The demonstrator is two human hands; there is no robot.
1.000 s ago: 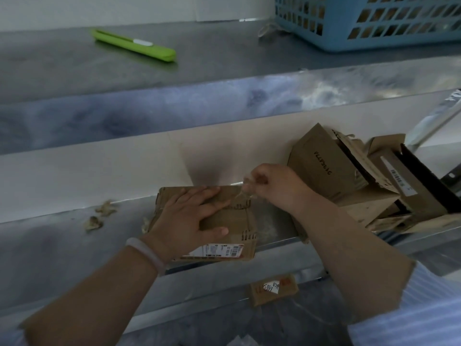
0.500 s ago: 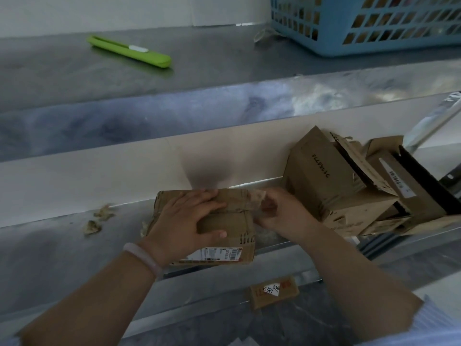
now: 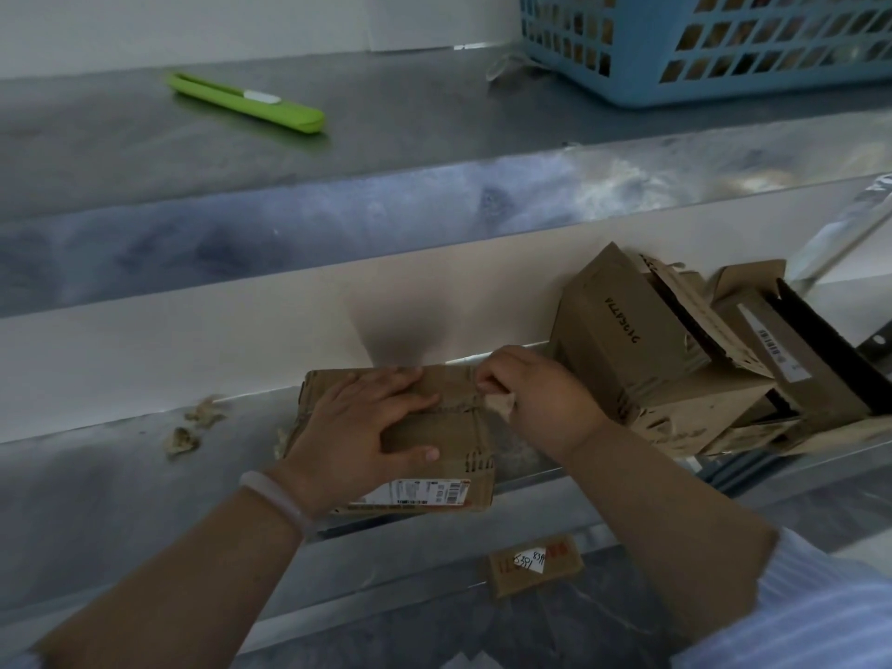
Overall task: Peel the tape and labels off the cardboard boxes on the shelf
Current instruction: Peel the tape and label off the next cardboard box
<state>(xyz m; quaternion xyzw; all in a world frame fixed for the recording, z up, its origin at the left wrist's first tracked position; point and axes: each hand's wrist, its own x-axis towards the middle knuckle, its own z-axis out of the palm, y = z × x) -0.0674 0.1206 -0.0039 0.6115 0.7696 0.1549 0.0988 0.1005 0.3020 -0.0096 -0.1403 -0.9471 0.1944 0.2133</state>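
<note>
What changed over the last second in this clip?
The right hand, pinching a strip of translucent tape, came down from above the flat brown cardboard box to its far right corner. The left hand stayed pressed flat on the box.

Dim, soft daylight; glare on the shelf edge [image 3: 627, 185]; wide-angle edge bending.

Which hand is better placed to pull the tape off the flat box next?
Right. The right hand pinches the loose tape end; the left hand lies flat on the box, pinning it.
</note>
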